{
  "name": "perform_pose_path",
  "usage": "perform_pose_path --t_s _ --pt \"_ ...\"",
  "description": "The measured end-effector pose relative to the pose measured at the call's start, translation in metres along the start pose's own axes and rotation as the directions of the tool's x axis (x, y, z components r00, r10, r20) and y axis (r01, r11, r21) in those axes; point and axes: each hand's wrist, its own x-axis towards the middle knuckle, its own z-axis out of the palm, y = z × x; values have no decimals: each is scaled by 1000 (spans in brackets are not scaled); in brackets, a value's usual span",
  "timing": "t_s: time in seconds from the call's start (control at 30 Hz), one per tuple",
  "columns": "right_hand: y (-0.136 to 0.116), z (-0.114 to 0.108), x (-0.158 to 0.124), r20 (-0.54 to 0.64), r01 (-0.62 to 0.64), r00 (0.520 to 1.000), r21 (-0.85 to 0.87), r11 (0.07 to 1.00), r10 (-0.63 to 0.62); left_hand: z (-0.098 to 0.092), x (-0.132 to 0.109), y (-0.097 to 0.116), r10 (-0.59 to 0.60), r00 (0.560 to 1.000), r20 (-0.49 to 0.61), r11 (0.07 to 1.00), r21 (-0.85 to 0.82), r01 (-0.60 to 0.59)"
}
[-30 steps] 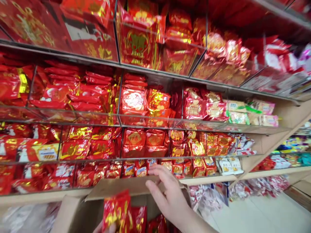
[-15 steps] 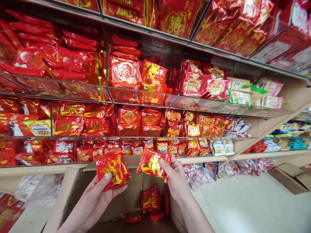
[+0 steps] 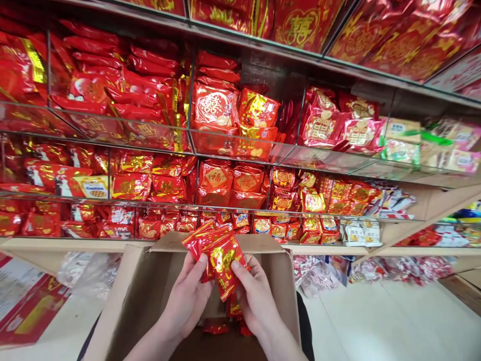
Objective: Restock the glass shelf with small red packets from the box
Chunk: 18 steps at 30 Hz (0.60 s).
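Note:
Over an open cardboard box (image 3: pixel 126 296), my left hand (image 3: pixel 188 296) is closed on red and gold snack packets (image 3: pixel 198 240), thumb on top. My right hand (image 3: pixel 259 296) pinches another red and gold snack packet (image 3: pixel 224 263), which overlaps those in the left hand. The two hands are close together, and the packets touch. How many lie in the stack cannot be made out. Down in the box are more red packets (image 3: pixel 216 327), partly hidden behind my hands and wrists.
Tiered shelves (image 3: pixel 248 245) with clear dividers hold many red packaged snacks ahead. White packets (image 3: pixel 361 233) sit on the lowest shelf at right. Plastic-bagged goods (image 3: pixel 319 276) lie beneath it. A red and white carton (image 3: pixel 30 301) stands on the floor at left.
My hands have come together, so the packets that were apart now overlap. The view has shifted left, and the shelves appear further right.

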Motion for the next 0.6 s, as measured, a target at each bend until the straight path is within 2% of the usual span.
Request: perform_pose_path --t_s 0.1,0.17,0.27,0.37,0.5,0.6 --pt "2 -5 0 -22 11 1000 -2 1000 -11 -4 0 -1 44 999 19 993 105 -46" --pt "-2 -10 2 -44 27 999 -5 1000 -27 -6 0 4 16 1000 -15 991 131 -14" --pt "-14 -21 8 -108 73 992 9 997 -72 -8 0 15 -97 995 1 995 32 97" --pt "-24 -27 13 -146 110 983 -7 994 -110 -8 0 21 -151 987 53 988 -5 152" --pt "-16 -22 9 -67 87 993 -78 993 -92 -10 0 8 -186 978 98 978 119 174" --pt "-5 -21 8 38 113 994 -284 952 -107 -16 1 -10 -143 989 26 948 290 129"
